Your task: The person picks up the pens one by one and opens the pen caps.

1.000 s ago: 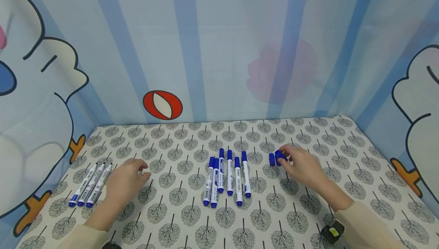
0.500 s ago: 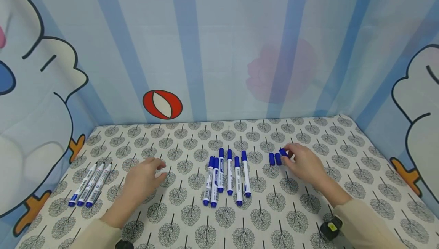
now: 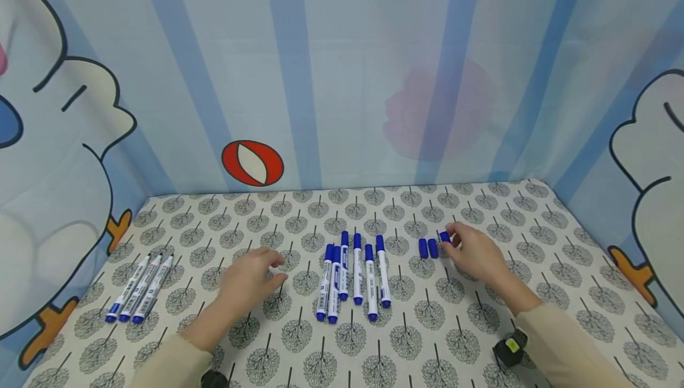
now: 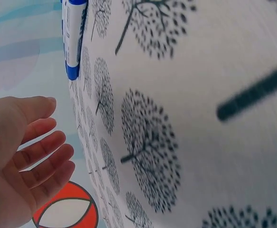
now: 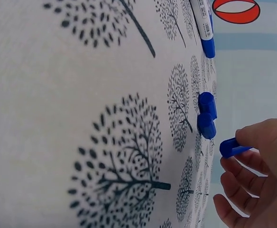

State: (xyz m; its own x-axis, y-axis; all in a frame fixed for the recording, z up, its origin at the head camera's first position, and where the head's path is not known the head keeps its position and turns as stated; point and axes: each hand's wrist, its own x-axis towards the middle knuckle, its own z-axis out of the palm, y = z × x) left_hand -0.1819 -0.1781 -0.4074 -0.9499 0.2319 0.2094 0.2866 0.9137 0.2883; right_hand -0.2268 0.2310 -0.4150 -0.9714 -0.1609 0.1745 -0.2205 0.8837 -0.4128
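Fingers of the right hand (image 3: 475, 254) pinch a blue marker cap (image 3: 445, 236) right of centre frame, just beside two loose caps (image 3: 428, 248). Left hand (image 3: 251, 278) hovers open above the worktop (image 3: 481, 328), left of six capped markers (image 3: 352, 275).

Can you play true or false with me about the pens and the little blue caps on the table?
1. The right hand pinches a blue cap. True.
2. The left hand holds a pen. False: it is open and holds nothing.
3. Two more caps lie side by side on the cloth. True.
4. The three pens on the left wear caps. False: their tips are bare.
5. The middle pens have caps on. True.
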